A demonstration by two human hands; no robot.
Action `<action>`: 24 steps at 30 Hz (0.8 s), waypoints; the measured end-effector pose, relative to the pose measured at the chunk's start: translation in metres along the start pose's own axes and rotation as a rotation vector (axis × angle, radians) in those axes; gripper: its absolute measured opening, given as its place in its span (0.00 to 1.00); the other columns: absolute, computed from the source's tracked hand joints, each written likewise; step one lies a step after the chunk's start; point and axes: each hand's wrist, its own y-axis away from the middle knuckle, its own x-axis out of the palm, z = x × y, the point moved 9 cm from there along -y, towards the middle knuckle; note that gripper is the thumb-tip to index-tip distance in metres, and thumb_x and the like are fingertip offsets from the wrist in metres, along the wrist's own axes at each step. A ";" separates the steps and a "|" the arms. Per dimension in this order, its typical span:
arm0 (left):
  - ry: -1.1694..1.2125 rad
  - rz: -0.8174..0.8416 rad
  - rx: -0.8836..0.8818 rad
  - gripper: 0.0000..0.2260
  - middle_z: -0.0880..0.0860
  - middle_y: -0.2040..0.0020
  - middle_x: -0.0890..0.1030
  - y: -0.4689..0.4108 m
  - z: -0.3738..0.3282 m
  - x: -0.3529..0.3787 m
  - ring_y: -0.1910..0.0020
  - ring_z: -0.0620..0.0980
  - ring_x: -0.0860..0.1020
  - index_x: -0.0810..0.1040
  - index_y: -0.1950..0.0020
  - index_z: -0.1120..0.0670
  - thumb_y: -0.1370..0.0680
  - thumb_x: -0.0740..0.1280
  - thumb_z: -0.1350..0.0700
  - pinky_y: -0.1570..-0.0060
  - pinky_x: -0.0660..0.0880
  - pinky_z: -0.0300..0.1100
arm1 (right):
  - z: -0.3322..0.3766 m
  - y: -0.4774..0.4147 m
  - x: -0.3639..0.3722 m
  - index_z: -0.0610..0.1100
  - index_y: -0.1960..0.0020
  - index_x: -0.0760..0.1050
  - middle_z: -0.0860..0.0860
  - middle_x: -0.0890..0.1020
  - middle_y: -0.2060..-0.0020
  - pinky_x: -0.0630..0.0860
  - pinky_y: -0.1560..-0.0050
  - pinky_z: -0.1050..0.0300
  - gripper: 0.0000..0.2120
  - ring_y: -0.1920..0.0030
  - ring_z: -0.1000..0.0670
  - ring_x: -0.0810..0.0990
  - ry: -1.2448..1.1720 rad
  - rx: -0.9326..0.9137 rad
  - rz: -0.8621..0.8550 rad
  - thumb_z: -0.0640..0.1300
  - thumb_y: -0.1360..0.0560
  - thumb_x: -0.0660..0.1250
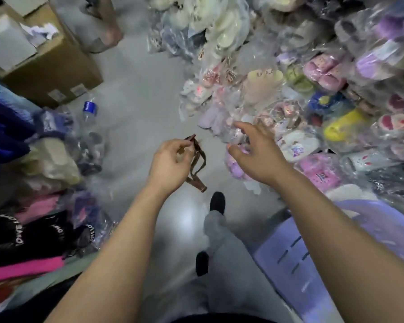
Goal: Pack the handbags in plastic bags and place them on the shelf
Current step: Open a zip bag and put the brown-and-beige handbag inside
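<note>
Pinched only by left hand (170, 159) fingertips, the strap (197, 164) could slip (right hand (254, 152) spread, empty).

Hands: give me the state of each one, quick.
Left hand: closed, pinching a brown strap.
Right hand: open, empty, fingers spread toward the bagged slippers.
</note>
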 end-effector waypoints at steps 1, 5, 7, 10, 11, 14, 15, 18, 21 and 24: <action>-0.002 -0.008 -0.012 0.10 0.44 0.45 0.77 -0.013 0.009 -0.001 0.47 0.34 0.70 0.82 0.42 0.49 0.20 0.66 0.50 0.48 0.62 0.21 | 0.001 -0.017 0.008 0.57 0.24 0.65 0.48 0.69 0.27 0.68 0.29 0.44 0.27 0.28 0.42 0.68 0.011 0.005 0.018 0.55 0.21 0.66; -0.038 -0.047 -0.090 0.09 0.41 0.48 0.76 -0.068 0.050 -0.007 0.43 0.40 0.73 0.82 0.42 0.50 0.20 0.66 0.53 0.49 0.59 0.16 | -0.001 -0.089 0.046 0.56 0.24 0.65 0.46 0.69 0.28 0.67 0.29 0.44 0.26 0.28 0.41 0.67 0.053 0.003 0.094 0.55 0.21 0.65; -0.085 -0.051 -0.139 0.09 0.40 0.48 0.75 -0.104 0.079 -0.003 0.39 0.45 0.74 0.82 0.41 0.50 0.20 0.66 0.53 0.44 0.63 0.25 | -0.009 -0.133 0.075 0.56 0.25 0.65 0.46 0.69 0.28 0.69 0.30 0.42 0.26 0.29 0.41 0.69 0.043 0.021 0.141 0.55 0.21 0.66; -0.116 -0.071 -0.235 0.11 0.44 0.42 0.75 -0.152 0.134 0.008 0.37 0.48 0.75 0.81 0.40 0.48 0.20 0.65 0.52 0.37 0.68 0.39 | -0.023 -0.196 0.128 0.53 0.25 0.66 0.45 0.71 0.30 0.69 0.29 0.45 0.26 0.31 0.42 0.71 0.056 0.028 0.212 0.52 0.21 0.67; -0.121 -0.074 -0.265 0.11 0.44 0.41 0.75 -0.162 0.150 0.014 0.38 0.48 0.75 0.80 0.40 0.47 0.20 0.65 0.51 0.36 0.69 0.41 | -0.028 -0.212 0.144 0.52 0.25 0.67 0.45 0.72 0.31 0.68 0.28 0.46 0.26 0.31 0.42 0.71 0.070 0.024 0.229 0.51 0.21 0.67; -0.162 -0.080 -0.344 0.09 0.46 0.40 0.77 -0.195 0.212 0.047 0.39 0.49 0.75 0.81 0.42 0.47 0.20 0.65 0.51 0.40 0.68 0.39 | -0.054 -0.261 0.210 0.52 0.25 0.67 0.45 0.73 0.31 0.69 0.29 0.46 0.26 0.30 0.42 0.70 0.112 0.011 0.323 0.49 0.22 0.67; -0.178 -0.071 -0.360 0.09 0.47 0.39 0.78 -0.205 0.230 0.060 0.39 0.49 0.75 0.81 0.42 0.47 0.20 0.65 0.52 0.42 0.67 0.38 | -0.064 -0.275 0.230 0.52 0.25 0.67 0.44 0.73 0.30 0.69 0.29 0.46 0.26 0.30 0.42 0.70 0.131 0.008 0.349 0.49 0.22 0.67; -0.189 -0.045 -0.440 0.11 0.51 0.38 0.78 -0.234 0.289 0.108 0.39 0.53 0.76 0.81 0.40 0.48 0.21 0.65 0.54 0.42 0.70 0.40 | -0.095 -0.315 0.295 0.54 0.26 0.67 0.44 0.73 0.32 0.70 0.33 0.49 0.27 0.32 0.40 0.70 0.183 0.008 0.383 0.47 0.23 0.68; -0.220 0.055 -0.463 0.16 0.54 0.37 0.77 -0.269 0.340 0.169 0.39 0.57 0.75 0.79 0.35 0.49 0.22 0.65 0.54 0.39 0.74 0.49 | -0.133 -0.350 0.366 0.54 0.26 0.66 0.44 0.72 0.33 0.70 0.38 0.50 0.28 0.35 0.40 0.71 0.235 0.057 0.399 0.45 0.24 0.67; -0.342 0.098 -0.482 0.21 0.56 0.37 0.75 -0.301 0.397 0.218 0.38 0.60 0.73 0.75 0.30 0.50 0.24 0.65 0.53 0.39 0.73 0.50 | -0.177 -0.380 0.428 0.54 0.22 0.60 0.42 0.67 0.30 0.71 0.33 0.47 0.33 0.35 0.39 0.73 0.091 0.171 0.322 0.43 0.24 0.66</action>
